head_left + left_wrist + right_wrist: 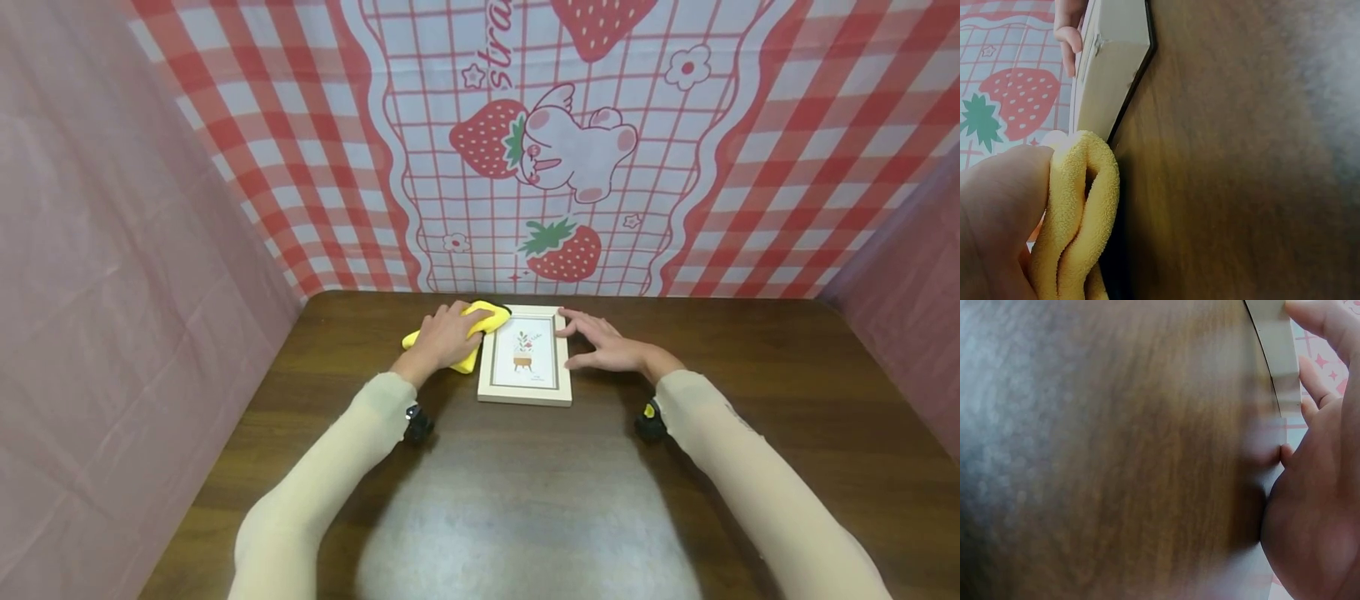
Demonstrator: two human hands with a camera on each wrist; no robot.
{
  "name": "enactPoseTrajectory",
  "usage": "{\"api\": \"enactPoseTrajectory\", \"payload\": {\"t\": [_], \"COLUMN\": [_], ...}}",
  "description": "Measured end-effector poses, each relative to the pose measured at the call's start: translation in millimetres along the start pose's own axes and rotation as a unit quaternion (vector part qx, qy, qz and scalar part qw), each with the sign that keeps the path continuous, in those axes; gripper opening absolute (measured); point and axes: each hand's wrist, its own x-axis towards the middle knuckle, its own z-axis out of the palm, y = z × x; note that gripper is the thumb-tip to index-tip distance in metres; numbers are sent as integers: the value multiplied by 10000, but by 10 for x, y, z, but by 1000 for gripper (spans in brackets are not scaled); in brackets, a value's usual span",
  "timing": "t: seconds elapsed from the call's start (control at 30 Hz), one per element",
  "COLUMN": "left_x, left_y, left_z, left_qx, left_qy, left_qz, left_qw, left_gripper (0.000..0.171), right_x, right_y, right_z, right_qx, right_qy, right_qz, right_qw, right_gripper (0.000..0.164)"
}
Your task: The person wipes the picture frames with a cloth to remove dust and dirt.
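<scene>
A cream picture frame lies face up on the table, showing a small potted-plant print under its front. My left hand holds a folded yellow cloth, part of it over the frame's upper left corner. In the left wrist view the thumb presses on the fluffy folds of the cloth, which touch the frame's side. On the opposite side, my right hand rests with spread fingers against the frame's right edge. The right wrist view shows the thumb touching the frame's side.
The brown wooden table has a glossy reflection in front. Behind it hangs a red-and-white checked cloth printed with strawberries. A pink curtain stands at the left and another pink curtain at the right. Both wrists carry small black cameras.
</scene>
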Motion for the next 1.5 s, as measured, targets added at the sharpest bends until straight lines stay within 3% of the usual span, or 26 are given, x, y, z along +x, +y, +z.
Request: {"api": "enactPoseTrajectory", "payload": {"t": [0.7,1.5], "left_x": [-408,-1080], "left_y": [105,212], "left_z": [57,144], "left_qx": [91,344], "left_qy": [123,511], "left_qz": [235,506], "left_qw": [9996,9968], "left_gripper": [50,49], "right_x": [-30,-2], "right_y": [3,5], "right_z": [-4,15], "right_qx": [14,-22], "right_qy": [45,103], "right_qz": [-15,-139], "right_qw": [10000,9998], "right_gripper": [50,50]}}
